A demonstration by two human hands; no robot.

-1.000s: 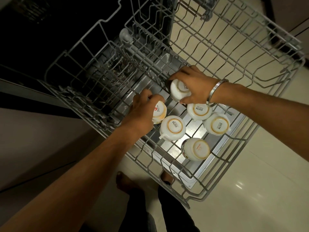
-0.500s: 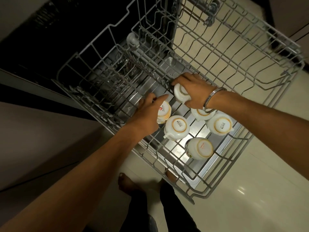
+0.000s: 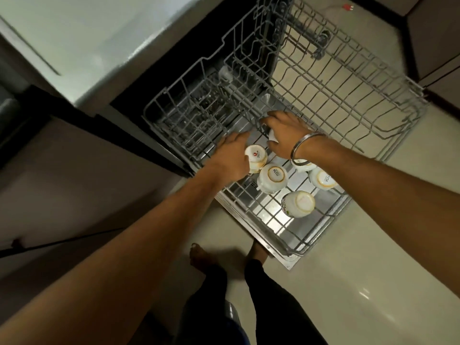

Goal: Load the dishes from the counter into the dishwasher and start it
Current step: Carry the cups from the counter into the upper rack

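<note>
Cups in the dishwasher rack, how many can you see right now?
6, all upside down: one under the right hand, one by the left hand, one centre, one beneath the right wrist, one far right, one nearest.
</note>
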